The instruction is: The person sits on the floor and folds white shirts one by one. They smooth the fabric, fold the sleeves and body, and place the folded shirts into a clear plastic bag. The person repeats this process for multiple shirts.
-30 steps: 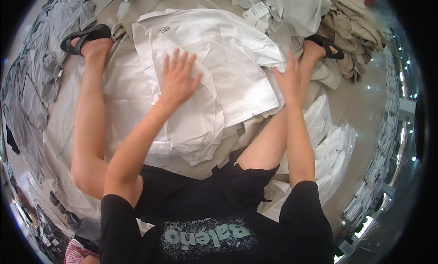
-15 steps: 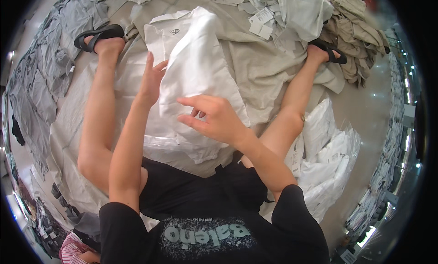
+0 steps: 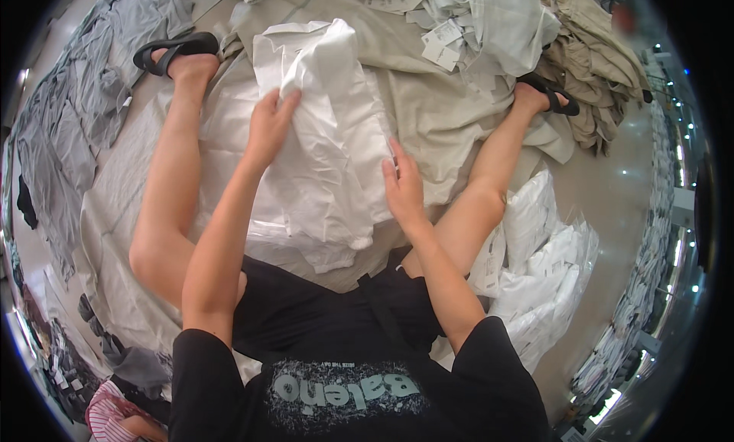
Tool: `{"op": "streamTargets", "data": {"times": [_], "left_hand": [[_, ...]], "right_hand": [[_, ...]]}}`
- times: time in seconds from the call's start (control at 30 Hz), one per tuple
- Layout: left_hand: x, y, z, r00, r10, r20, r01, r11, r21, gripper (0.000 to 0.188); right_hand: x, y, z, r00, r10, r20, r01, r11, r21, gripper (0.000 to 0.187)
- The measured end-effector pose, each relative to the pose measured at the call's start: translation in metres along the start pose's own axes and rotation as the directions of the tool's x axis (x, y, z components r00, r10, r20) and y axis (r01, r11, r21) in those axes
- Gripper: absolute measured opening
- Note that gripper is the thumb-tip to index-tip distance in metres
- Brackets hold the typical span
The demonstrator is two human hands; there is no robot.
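Note:
A white garment point(image 3: 325, 159), folded into a long, creased bundle, lies on the beige cloth between my legs. My left hand point(image 3: 269, 128) is at its upper left part, thumb and fingertips closed on a fold of the fabric. Along the garment's right edge, my right hand point(image 3: 405, 186) rests with thumb and fingers apart; its fingertips touch or nearly touch the edge. A clear plastic sheet or bag point(image 3: 271, 232) shows under the garment's near left end.
Packed white garments in clear bags point(image 3: 547, 251) lie beside my right knee. Grey garments point(image 3: 69, 136) are heaped left, brown ones point(image 3: 596, 67) at far right. White pieces with paper tags point(image 3: 442, 46) lie at the back. A striped sleeve of another person point(image 3: 111, 411) appears lower left.
My left hand has moved onto the garment's upper left and taken a fold. My right hand has moved from above the middle to the right edge. The garment's raised top surface now lies flatter.

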State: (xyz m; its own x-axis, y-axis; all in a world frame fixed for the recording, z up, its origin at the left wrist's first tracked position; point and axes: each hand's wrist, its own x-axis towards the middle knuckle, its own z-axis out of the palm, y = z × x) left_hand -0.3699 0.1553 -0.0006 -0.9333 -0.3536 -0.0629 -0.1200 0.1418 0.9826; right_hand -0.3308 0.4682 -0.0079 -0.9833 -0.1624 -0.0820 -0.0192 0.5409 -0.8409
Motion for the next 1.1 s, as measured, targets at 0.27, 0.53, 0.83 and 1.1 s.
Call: {"op": "streamTargets", "data": {"times": [0.27, 0.53, 0.83, 1.1], "left_hand": [[-0.005, -0.061, -0.033, 0.917, -0.327, -0.23, 0.374, 0.904, 0.205, 0.077], [-0.222, -0.037, 0.008, 0.675, -0.714, -0.186, 0.696, 0.7, -0.161, 0.058], [-0.267, 0.015, 0.006, 0.956, -0.29, 0.038, 0.292, 0.955, -0.052, 0.013], [-0.254, 0.027, -0.022, 0.893, -0.394, 0.217, 0.126, 0.682, 0.721, 0.026]], "right_hand": [[0.02, 0.018, 0.007, 0.985, -0.169, 0.033, 0.172, 0.955, -0.242, 0.051], [0.15, -0.019, 0.035, 0.747, -0.661, 0.065, 0.639, 0.688, -0.344, 0.054], [0.169, -0.009, 0.159, 0.831, -0.526, 0.184, 0.505, 0.571, -0.647, 0.059], [0.179, 0.012, 0.152, 0.838, -0.516, 0.179, 0.532, 0.697, -0.48, 0.054]]}}
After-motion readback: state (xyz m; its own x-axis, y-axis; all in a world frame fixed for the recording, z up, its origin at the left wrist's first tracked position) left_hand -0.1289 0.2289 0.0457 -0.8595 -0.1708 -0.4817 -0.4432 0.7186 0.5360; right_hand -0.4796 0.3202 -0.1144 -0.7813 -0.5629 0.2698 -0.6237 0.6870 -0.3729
